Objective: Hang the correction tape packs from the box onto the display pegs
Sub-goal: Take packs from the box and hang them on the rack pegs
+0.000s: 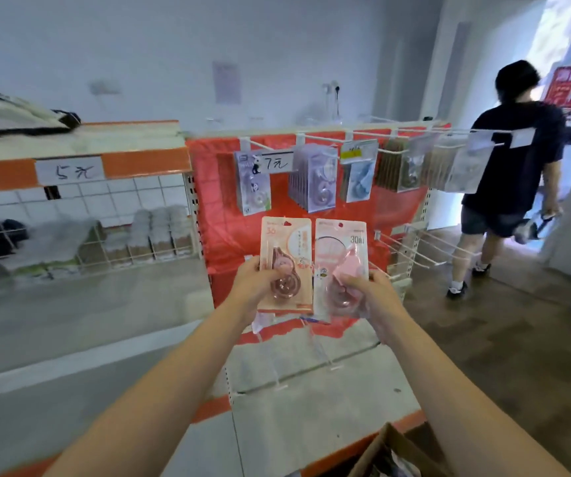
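Correction tape packs — one gripped in the left hand (255, 282), one in the right hand (368, 290) — sit below the red backboard (215, 215); best hang one at a time, hole lined up with a peg.

- Left pack (286, 259): peach-orange card, brownish-pink tape case.
- Right pack (341, 266): pale pink card, pink case (grey "30m" print).
- Display backing (218, 208): red.
- Pegs (415, 247): white.
- Shelf edge (146, 163): orange with white label.
- Box (390, 452): brown cardboard.

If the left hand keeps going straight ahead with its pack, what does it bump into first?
Probably the red plastic sheet backing the display, just below the hanging panda-print pack. The left hand points its peach correction tape pack there; depth is hard to judge.
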`<state>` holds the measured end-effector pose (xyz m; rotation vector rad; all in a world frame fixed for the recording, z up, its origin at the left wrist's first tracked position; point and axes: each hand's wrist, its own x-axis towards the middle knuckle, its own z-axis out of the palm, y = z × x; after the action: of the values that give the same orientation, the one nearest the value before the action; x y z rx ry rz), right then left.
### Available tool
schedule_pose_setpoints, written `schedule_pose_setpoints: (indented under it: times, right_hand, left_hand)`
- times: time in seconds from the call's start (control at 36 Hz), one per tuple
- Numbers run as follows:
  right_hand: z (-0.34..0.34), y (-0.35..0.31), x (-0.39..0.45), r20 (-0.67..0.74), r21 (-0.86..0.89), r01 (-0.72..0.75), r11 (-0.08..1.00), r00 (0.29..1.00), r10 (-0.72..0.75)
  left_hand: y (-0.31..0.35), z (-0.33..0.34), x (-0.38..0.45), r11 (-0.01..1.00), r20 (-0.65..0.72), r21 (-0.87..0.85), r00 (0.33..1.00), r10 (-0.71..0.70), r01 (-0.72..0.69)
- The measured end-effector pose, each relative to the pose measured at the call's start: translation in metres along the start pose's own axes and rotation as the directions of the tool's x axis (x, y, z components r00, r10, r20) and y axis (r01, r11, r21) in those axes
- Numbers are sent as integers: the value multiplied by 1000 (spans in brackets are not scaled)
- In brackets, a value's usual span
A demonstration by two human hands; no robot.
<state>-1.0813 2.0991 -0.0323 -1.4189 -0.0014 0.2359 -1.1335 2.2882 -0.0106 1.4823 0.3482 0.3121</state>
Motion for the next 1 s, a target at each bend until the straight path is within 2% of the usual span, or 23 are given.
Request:
schedule_pose_setpoints:
  times: [0.08,0.25,0.33,0.42,0.58,0.78,1.0]
  right_hand:
    - [-10,-16,16,22,32,-5,999,1000,5]
    - [-51,-32,34,7,-37,9,999,1000,-9]
    - [-82,-37,40,-22,-61,-4,998,1000,3]
    - [-114,-44,44,-28,-14,-9,1000,1000,9]
    - [-169,-45,45,-127,-97,30,995,991,-42]
    - [-204,-20,48,-197,-81,-81,993,978,64]
    - [-221,5,65,-256,-91,-150,984,959,123]
  left_hand:
    - [5,16,8,1000,-36,-4,999,19,-19]
    - [-2,65,25,998,-28,-54,999,-37,36]
    - [-11,99,32,998,12,-45,999,-35,36]
    - [-17,133,33,997,49,-58,998,-38,41]
    - [-33,189,32,999,104,-11,993,-48,50]
    - [-65,222,29,990,125,102,986,-112,100]
    - [-86,236,46,978,162,134,970,-182,161]
